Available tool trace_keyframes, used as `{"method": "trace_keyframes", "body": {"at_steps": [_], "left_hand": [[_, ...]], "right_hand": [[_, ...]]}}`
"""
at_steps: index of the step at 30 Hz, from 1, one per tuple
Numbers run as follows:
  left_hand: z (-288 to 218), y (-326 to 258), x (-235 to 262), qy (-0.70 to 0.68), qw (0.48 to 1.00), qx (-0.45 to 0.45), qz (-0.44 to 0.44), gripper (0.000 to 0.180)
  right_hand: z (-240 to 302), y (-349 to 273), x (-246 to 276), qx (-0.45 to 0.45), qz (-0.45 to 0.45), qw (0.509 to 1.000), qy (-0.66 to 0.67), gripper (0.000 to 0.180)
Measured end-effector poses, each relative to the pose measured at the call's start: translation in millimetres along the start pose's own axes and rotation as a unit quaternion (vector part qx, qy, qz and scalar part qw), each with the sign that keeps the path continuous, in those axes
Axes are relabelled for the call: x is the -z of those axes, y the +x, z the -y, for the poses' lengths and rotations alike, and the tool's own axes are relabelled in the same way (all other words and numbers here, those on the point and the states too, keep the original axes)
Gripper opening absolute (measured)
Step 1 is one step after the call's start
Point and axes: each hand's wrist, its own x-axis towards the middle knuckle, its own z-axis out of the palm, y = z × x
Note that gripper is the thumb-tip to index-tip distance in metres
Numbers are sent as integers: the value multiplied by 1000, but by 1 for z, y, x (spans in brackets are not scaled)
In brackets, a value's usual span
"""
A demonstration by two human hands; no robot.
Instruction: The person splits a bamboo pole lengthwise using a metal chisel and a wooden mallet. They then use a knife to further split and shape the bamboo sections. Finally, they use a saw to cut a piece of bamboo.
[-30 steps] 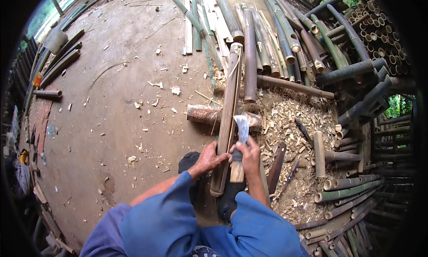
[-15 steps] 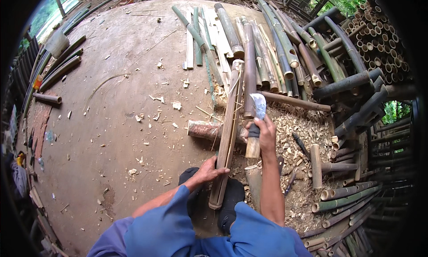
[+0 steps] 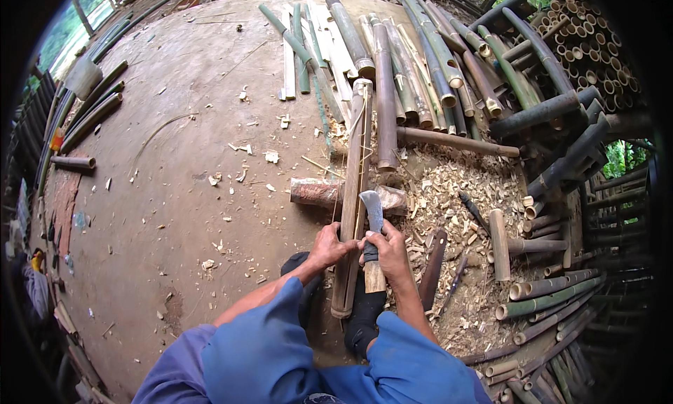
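Observation:
A long split bamboo tube (image 3: 357, 134) rests across a short log (image 3: 313, 191), its near end between my feet. Thin strips show along its right side. My left hand (image 3: 329, 247) is wrapped round the tube just on the near side of the log. In my right hand (image 3: 392, 257) is a curved-blade knife (image 3: 372, 206) with a wooden handle and a dark wrapping. Its blade points away from me, close to the tube's right side. The right fingertips are next to my left thumb; whether they also touch the tube I cannot tell.
Wood chips (image 3: 449, 187) cover the ground to the right. Several bamboo poles (image 3: 387, 96) lie beyond the log, with stacked bamboo (image 3: 554, 292) at right. A dark knife sheath-like piece (image 3: 432, 269) lies beside my right forearm. Black footwear (image 3: 364, 320) flanks the tube.
My right hand has brought the knife left and nearer to me, down to the tube. My left hand has slid slightly farther up the tube. The view has shifted a little.

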Motion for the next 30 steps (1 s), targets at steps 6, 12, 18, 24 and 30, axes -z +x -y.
{"method": "trace_keyframes", "body": {"at_steps": [6, 12, 18, 24, 30], "left_hand": [[-1, -2, -1, 29, 999, -11, 11, 59], [3, -2, 0, 63, 998, 7, 13, 65], [-4, -6, 1, 69, 997, 5, 21, 68], [-5, 0, 7, 39, 998, 13, 50, 71], [7, 6, -5, -19, 1000, -13, 3, 84]], "right_hand": [[20, 68, -2, 22, -13, 999, -21, 27], [97, 170, -6, -7, -23, 997, -70, 31], [102, 210, -5, 77, -26, 991, -103, 40], [139, 224, -11, 178, -55, 976, -116, 37], [92, 108, 35, 232, -191, 914, -272, 57]]}}
